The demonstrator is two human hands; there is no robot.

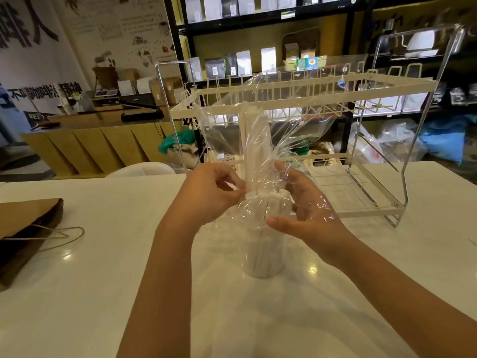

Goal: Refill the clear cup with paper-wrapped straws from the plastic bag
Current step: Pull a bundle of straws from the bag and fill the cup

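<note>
A clear cup (pixel 263 259) stands on the white table (pixel 103 280), holding several white paper-wrapped straws (pixel 273 205). Draped over the straws is a crinkled clear plastic bag (pixel 291 109) that rises and spreads open toward the rack behind. More wrapped straws (pixel 255 140) stand upright inside the bag above the cup. My left hand (pixel 209 192) pinches the bag's film at the left of the straws. On the right side, my right hand (pixel 302 210) cups the bag and the straw tops, thumb in front.
A two-tier cream wire rack (pixel 382 83) stands on the table right behind the cup. A brown paper bag with a twine handle (pixel 25 228) lies at the left. A white chair back (pixel 144 167) and shelves of pouches are beyond the table.
</note>
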